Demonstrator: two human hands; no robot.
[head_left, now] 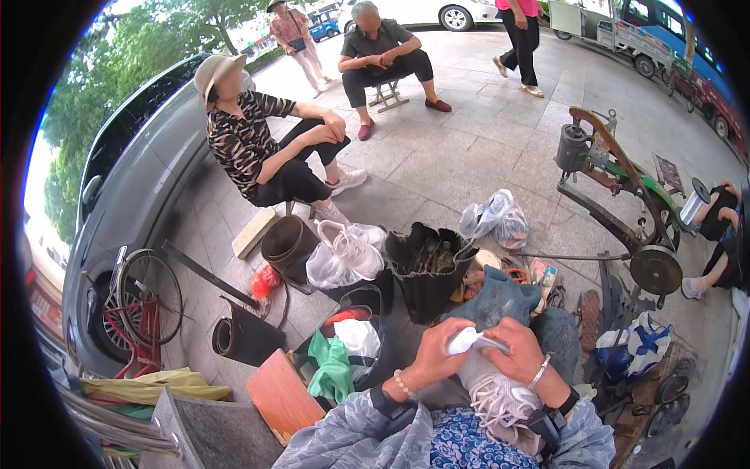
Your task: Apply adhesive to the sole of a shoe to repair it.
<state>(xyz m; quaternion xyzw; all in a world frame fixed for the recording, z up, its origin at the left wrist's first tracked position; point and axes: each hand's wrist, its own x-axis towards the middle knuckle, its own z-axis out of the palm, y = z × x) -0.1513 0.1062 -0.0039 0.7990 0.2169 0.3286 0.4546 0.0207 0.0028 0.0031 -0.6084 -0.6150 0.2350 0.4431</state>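
Pinkish-grey, the laced sneaker (500, 397) is propped on the lap (457, 444); light, soft-uppered handling is expected, its firmer sole best gripped; a white tube (464, 341) is clasped by the left hand (434, 356); whether the right hand (516, 353) is clamped on the sneaker cannot be told.

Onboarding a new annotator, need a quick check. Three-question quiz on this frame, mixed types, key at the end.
1. Where is the small, smooth white object?
A) in the left hand
B) on the stone paving
C) inside the ragged-rimmed black container

2. True or false: the bright green cloth lies to the left of that black container in the picture.

3. What item of footwear lies beneath the hands, over the blue-and-white floral cloth on the lap?

Key:
1. A
2. True
3. A pale greyish lace-up shoe with whitish laces
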